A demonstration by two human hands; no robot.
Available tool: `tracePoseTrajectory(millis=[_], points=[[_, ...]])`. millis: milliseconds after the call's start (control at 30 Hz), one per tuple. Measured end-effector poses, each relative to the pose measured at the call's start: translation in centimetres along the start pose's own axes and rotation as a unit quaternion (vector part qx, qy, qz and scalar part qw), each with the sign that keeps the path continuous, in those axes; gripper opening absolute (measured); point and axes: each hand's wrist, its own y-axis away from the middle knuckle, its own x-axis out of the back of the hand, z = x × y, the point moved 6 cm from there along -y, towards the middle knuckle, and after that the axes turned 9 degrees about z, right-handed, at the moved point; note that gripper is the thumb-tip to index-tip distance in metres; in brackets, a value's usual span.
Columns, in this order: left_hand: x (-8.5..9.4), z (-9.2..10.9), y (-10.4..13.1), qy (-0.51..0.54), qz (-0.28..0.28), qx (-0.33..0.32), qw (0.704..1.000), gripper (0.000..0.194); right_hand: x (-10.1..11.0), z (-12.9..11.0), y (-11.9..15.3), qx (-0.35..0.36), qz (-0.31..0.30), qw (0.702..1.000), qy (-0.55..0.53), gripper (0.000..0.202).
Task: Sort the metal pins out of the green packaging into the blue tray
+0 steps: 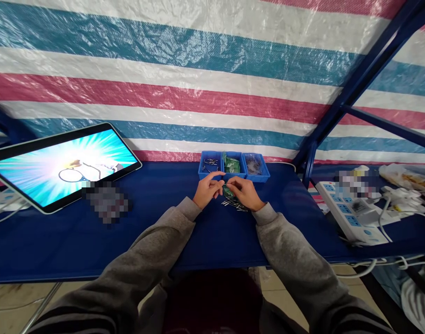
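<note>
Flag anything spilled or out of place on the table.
Thin pieces lie strewn by the right hand, outside the left bin, which holds similar-looking ones. This may be deliberate. Nothing else clearly stands out.

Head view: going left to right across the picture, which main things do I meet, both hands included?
Lit screen → left hand → right hand → white power strip. The blue bins overlap the hands' span, so they are left out.

From here I see thin black-and-silver rod-shaped pieces (233, 203) crisscrossed on the blue tabletop (219, 241), a small green piece (228, 190) at their far edge.
</note>
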Motion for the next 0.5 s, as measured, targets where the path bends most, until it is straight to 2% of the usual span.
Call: tracePoseTrajectory(millis=[233,500], points=[[0.63,0.28,-0.46,0.002,0.070,-0.034,0.997,0.033,0.63,0.24,-0.07,-0.029,0.031,0.999,0.015,0.028],[0.69,0.73,-0.26,0.008,0.071,-0.034,0.997,0.030,0.22,0.35,0.01,-0.027,0.016,0.999,0.023,0.029]])
